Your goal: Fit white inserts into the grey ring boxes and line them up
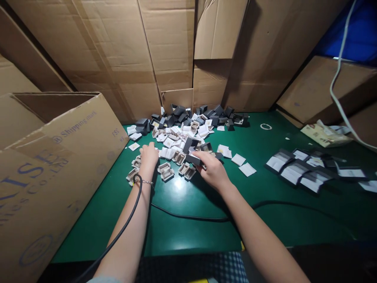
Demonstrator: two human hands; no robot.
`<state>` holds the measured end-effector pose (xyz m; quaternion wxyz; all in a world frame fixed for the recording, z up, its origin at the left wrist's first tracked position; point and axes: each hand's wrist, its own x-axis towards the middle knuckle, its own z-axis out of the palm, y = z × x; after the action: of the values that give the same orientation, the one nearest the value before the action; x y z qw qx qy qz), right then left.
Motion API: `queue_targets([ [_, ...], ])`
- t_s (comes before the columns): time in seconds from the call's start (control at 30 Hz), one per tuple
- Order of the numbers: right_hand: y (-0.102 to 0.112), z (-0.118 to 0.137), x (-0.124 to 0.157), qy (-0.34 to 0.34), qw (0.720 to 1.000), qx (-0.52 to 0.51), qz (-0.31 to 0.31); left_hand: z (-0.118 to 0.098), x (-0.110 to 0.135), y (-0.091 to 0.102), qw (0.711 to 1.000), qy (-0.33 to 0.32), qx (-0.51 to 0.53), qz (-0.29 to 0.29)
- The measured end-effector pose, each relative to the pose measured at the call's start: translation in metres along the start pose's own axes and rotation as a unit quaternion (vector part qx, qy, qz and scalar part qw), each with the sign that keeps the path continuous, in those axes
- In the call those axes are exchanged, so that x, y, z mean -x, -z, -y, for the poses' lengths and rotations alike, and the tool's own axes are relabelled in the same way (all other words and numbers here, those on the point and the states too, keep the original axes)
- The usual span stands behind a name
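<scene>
Cardboard (118, 51) backs the green table (182, 236); right fingers (203, 156) grip a black box (193, 159); whether left fingers (151, 147) grip, I can't tell.

Apparently a packing workshop; shipping carton (88, 157) left of the left grip (149, 156); cardboard sheets (175, 43) beyond it; small boxes (191, 145) heaped nearby on a tabletop (191, 234).

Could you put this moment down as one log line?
left hand: near trays, grip unclear | right hand: holding black box | table: white cards, black cable | table's left: carton
</scene>
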<state>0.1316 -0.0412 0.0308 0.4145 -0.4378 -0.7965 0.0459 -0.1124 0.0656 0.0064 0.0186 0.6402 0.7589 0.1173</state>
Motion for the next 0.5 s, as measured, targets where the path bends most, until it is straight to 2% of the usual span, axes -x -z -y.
queue_targets([
  [0.1, 0.000, -0.001, 0.000, 0.002, 1.000, 0.001, 0.000, 0.001, -0.002, 0.001, 0.999, -0.014, 0.039, -0.014],
  [0.2, -0.001, -0.001, 0.000, 0.011, 1.000, 0.009, -0.002, -0.001, -0.002, 0.009, 0.994, -0.026, 0.098, -0.032],
  [0.3, -0.004, -0.002, 0.001, 0.016, 1.000, 0.014, -0.008, -0.012, 0.004, 0.025, 0.980, -0.016, 0.175, -0.095],
  [0.4, -0.006, -0.003, 0.002, -0.001, 1.000, 0.014, -0.019, -0.032, 0.021, 0.037, 0.946, -0.060, 0.296, -0.115],
  [0.5, -0.007, -0.005, 0.003, -0.024, 0.999, 0.021, -0.034, -0.057, 0.045, 0.037, 0.890, -0.056, 0.445, -0.077],
])
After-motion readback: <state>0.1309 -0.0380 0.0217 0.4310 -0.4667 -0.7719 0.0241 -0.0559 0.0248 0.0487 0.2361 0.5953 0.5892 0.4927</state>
